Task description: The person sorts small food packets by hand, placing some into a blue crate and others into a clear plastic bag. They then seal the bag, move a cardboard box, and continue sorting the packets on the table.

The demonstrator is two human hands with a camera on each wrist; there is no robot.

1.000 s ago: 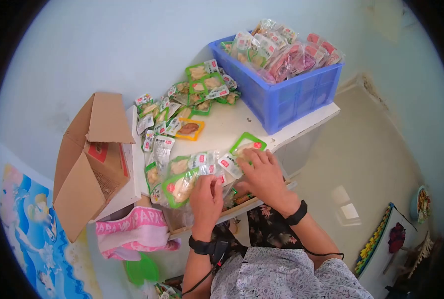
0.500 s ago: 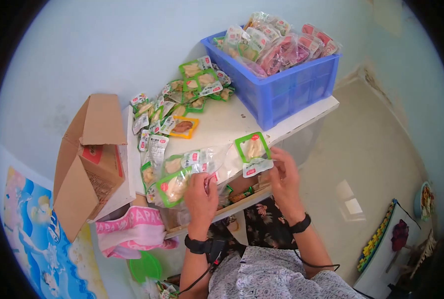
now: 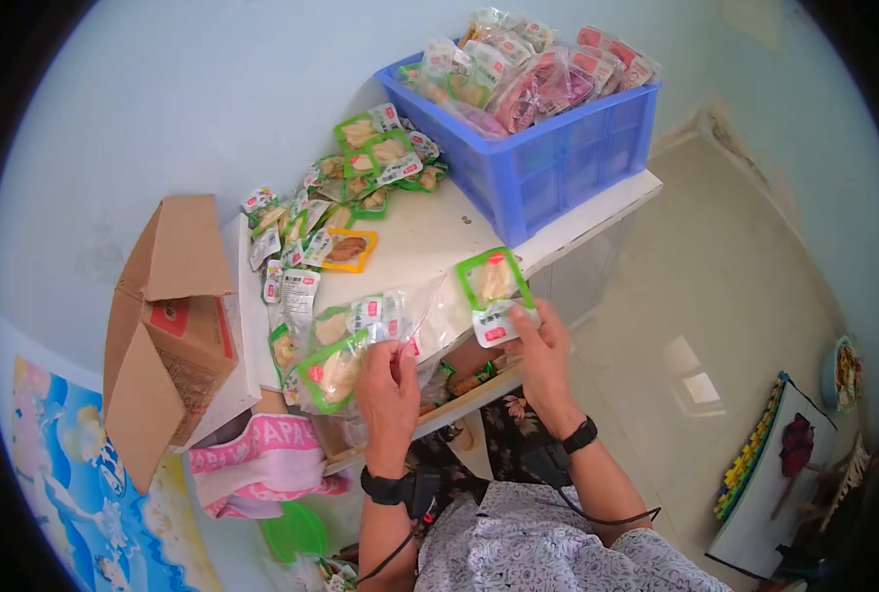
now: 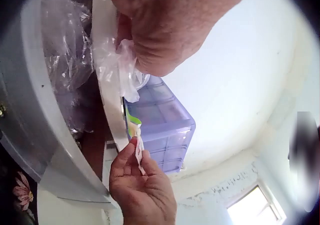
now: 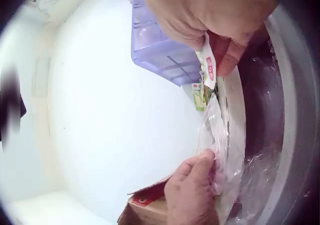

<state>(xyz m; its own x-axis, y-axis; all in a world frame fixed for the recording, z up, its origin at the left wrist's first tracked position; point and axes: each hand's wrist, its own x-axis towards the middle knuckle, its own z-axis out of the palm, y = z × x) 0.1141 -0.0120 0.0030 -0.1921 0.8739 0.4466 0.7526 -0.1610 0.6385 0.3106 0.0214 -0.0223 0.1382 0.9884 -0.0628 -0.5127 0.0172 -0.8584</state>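
Observation:
My left hand (image 3: 388, 395) pinches the edge of a clear plastic bag (image 3: 422, 308) lying at the table's front edge. Inside the bag are green-edged snack packets (image 3: 337, 373) with pale contents. With thumb and fingers, my right hand (image 3: 550, 367) grips another green-edged snack packet (image 3: 493, 276) by its white printed end, to the right of the bag's mouth. The left wrist view shows the bag's crumpled film (image 4: 127, 70) under the left fingers. From the right wrist, the packet's white end (image 5: 208, 67) shows between thumb and fingers.
Loose packets (image 3: 370, 163) are heaped along the wall, an orange-edged one (image 3: 349, 251) among them. A blue crate (image 3: 578, 138) full of bagged packets stands at the back right. An open cardboard box (image 3: 188, 247) is at left. Below the tabletop, a drawer (image 3: 474, 397) stands open.
The right hand has lifted the green-edged packet from beside the bag and now holds it upright by its white end, farther right. The left hand keeps hold of the bag.

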